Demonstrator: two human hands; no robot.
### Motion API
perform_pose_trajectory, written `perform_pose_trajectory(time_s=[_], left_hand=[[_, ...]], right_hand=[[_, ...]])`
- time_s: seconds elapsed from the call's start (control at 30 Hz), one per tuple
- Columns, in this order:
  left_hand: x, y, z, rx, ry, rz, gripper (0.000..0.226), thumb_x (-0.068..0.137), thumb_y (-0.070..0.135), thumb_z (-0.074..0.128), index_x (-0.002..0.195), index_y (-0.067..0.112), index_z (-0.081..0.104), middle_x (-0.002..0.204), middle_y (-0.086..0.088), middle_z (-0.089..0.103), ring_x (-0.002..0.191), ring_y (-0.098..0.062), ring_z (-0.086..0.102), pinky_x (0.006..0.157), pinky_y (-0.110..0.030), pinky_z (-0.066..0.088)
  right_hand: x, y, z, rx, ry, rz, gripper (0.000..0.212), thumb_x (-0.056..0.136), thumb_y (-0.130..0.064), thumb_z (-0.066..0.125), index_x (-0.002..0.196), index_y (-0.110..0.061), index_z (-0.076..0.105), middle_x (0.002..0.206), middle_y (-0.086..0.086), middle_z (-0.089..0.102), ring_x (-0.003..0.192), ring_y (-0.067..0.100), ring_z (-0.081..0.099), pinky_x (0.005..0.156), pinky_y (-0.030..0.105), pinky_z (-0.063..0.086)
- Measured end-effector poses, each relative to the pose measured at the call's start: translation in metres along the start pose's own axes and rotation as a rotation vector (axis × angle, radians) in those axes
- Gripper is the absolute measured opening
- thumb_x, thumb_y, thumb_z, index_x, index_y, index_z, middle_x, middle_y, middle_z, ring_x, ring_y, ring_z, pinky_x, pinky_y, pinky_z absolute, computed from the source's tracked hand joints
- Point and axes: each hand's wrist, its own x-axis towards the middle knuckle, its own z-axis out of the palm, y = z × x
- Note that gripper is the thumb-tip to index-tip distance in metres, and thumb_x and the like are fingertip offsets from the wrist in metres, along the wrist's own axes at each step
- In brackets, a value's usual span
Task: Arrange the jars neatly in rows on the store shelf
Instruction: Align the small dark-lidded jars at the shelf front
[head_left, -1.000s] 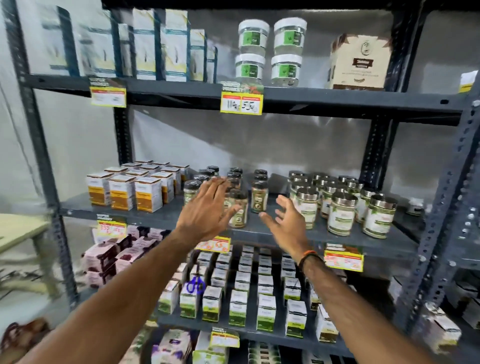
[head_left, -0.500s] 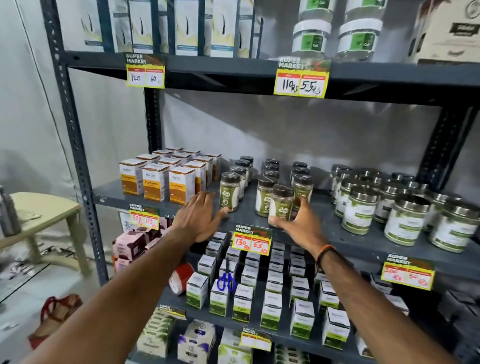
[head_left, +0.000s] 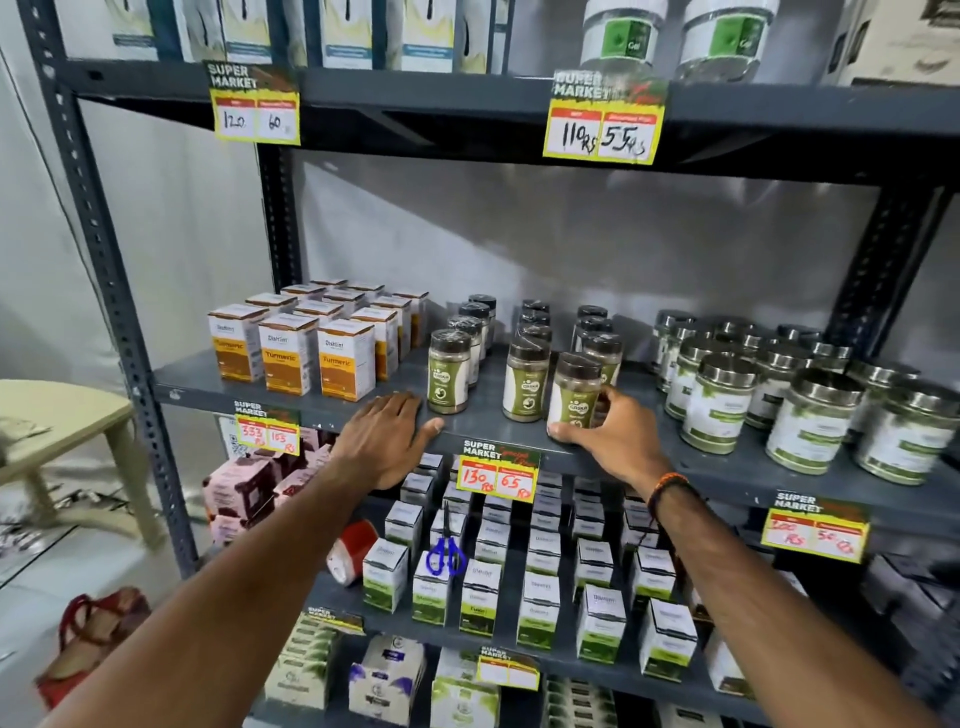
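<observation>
the right hand grips the front jar of the right-hand row of dark-lidded spice jars, its fingers curled round the right side and the thumb pressed against the base at the front; the jar stands upright near the front edge of the middle shelf. a braided orange and black wristband sits on that wrist

the left hand lies flat, palm down, on the front edge of the same shelf, fingers stretched out and gripping nothing, the fingertips just left of the front jar of the left row and apart from it

the spice jars stand in three rows running from the front toward the back of the shelf; the middle row's front jar is just left of the held one. toward the left end of the shelf stand white and orange turmeric boxes, and toward the right end a cluster of wider jars with silver lids

a yellow price tag marked 130 and 65 hangs from the shelf's front edge between the two hands. on the shelf below, blue-handled scissors rest among white and green boxes
</observation>
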Motion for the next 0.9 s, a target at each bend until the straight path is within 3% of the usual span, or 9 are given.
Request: perform_pose_trajectory(time_s=[0.3,0.67,0.9], left_hand=[[0.003,-0.004,0.008,0.01,0.024,-0.002,0.079,0.103,0.066,0.015,0.153,0.01,0.04,0.158,-0.015,0.047,0.145,-0.029,0.042,0.121,-0.047,0.028],[0.004,-0.007,0.013,0.024,0.034,-0.003,0.076,0.104,0.064,0.018,0.153,0.01,0.041,0.158,-0.014,0.047,0.145,-0.029,0.042,0.121,-0.045,0.028],[0.003,-0.005,0.012,0.018,0.042,0.003,0.077,0.104,0.064,0.018,0.153,0.01,0.041,0.157,-0.014,0.048,0.145,-0.028,0.042,0.121,-0.046,0.029]], right_hand=[[0.01,0.018,-0.016,-0.064,0.0,0.076,0.056,0.065,-0.043,0.091,0.11,-0.019,0.069,0.094,-0.009,0.073,0.075,-0.006,0.061,0.061,0.006,0.04],[0.009,0.021,-0.01,-0.069,0.066,0.074,0.05,0.067,-0.038,0.091,0.108,-0.017,0.071,0.098,-0.005,0.076,0.078,0.004,0.066,0.062,0.007,0.042],[0.009,0.022,-0.009,-0.087,0.089,0.058,0.048,0.07,-0.037,0.09,0.108,-0.015,0.072,0.102,-0.002,0.077,0.081,0.008,0.067,0.071,0.015,0.047]])
